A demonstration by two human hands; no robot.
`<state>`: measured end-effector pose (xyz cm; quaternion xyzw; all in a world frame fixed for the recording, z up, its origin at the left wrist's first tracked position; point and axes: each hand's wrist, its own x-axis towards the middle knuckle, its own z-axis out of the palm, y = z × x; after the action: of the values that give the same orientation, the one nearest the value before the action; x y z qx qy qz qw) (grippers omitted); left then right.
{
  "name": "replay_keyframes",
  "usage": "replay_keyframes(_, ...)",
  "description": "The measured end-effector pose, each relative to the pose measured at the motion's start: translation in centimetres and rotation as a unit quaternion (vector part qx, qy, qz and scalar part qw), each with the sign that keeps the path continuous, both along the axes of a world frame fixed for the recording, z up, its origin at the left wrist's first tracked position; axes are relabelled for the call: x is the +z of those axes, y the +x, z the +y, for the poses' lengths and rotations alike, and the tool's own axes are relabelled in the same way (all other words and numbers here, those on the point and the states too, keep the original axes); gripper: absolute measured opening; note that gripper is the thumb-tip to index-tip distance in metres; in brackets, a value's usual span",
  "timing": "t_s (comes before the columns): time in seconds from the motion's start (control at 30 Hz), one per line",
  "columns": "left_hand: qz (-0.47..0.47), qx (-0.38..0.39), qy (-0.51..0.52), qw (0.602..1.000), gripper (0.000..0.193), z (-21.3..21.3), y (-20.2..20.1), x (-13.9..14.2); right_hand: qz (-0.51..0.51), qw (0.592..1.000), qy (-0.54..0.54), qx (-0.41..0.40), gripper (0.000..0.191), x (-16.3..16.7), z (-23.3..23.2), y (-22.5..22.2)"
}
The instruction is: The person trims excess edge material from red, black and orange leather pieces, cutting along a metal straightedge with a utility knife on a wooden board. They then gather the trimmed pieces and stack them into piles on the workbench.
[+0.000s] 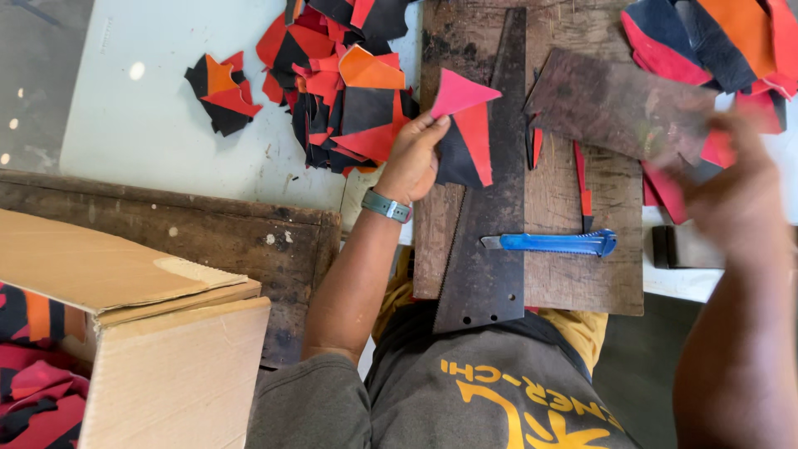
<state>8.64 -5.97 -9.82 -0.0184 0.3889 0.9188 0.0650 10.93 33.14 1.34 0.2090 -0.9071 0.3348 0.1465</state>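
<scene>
My left hand (pixel 413 156) grips a red and black leather piece (pixel 465 129), with one red corner folded up, over a dark saw blade (pixel 489 199) that lies on a wooden cutting board (pixel 573 274). My right hand (pixel 736 187), blurred by motion, holds a dark worn rectangular template (pixel 615 106) and reaches among red scraps at the board's right edge. A blue utility knife (pixel 553 243) lies on the board between my hands, blade pointing left. A green watch sits on my left wrist.
A heap of red, orange and black leather pieces (pixel 341 79) lies left of the board, a smaller pile (pixel 220 93) further left, another heap (pixel 723 37) top right. An open cardboard box (pixel 158 349) with more pieces stands lower left beside a dark wooden bench (pixel 208 233).
</scene>
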Motion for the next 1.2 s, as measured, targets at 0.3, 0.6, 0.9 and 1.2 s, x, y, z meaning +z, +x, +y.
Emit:
replay_keyframes(0.3,0.035,0.018,-0.245,0.969,0.046,-1.1,1.4,0.4,-0.177,0.976,0.130,0.010,0.030,-0.7,-7.0,9.1)
replay_keyframes(0.6,0.061,0.146,-0.523,0.838,0.091,0.3,3.3,3.9,-0.473,0.868,0.062,-0.137,0.046,-2.1,-9.6,18.3)
replay_keyframes(0.9,0.129,0.123,-0.541,0.822,0.051,-0.8,2.8,2.0,-0.532,0.714,-0.436,-0.127,0.056,-7.4,-7.4,17.3)
replay_keyframes(1.2,0.163,0.037,-0.404,0.899,0.046,0.1,1.3,3.8,-0.451,0.569,-0.688,-0.012,0.047,-8.0,5.4,16.5)
